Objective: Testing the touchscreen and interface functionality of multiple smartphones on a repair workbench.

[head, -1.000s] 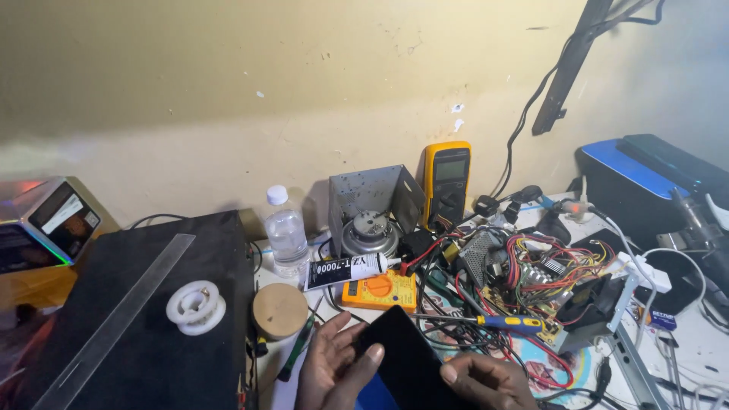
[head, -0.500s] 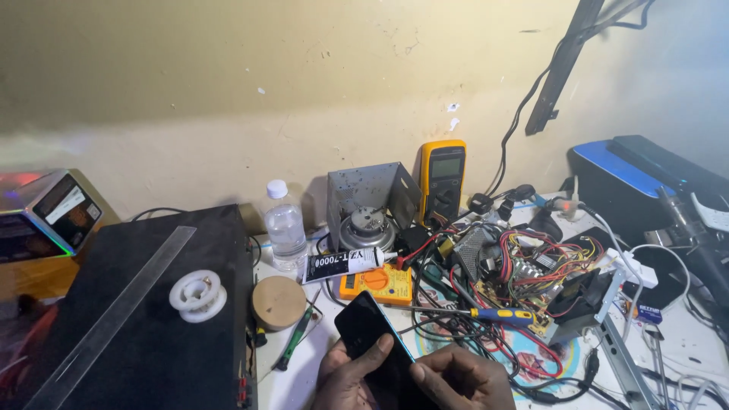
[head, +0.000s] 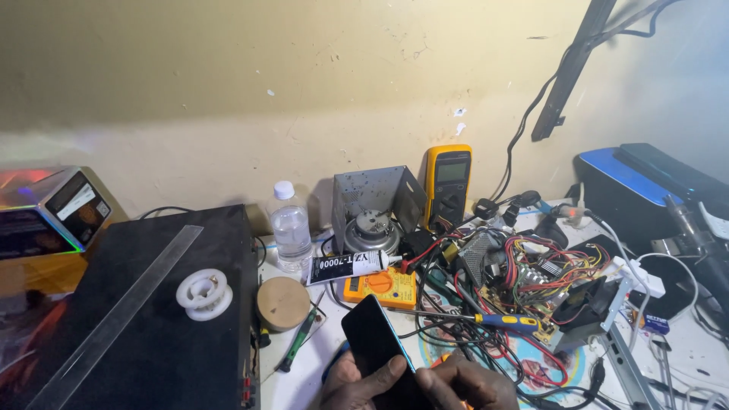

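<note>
Both the left hand [head: 357,383] and right hand [head: 474,383] grip the thin, black, glass-faced phone [head: 377,345], likely light, slippery and fragile, best pinched along its edges.

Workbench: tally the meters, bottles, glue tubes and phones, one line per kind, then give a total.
Multimeters: 2, an upright yellow multimeter and a flat orange multimeter
Water bottle: 1
Glue tube: 1
Black phone: 1, held by left hand and right hand
Total: 5
</note>
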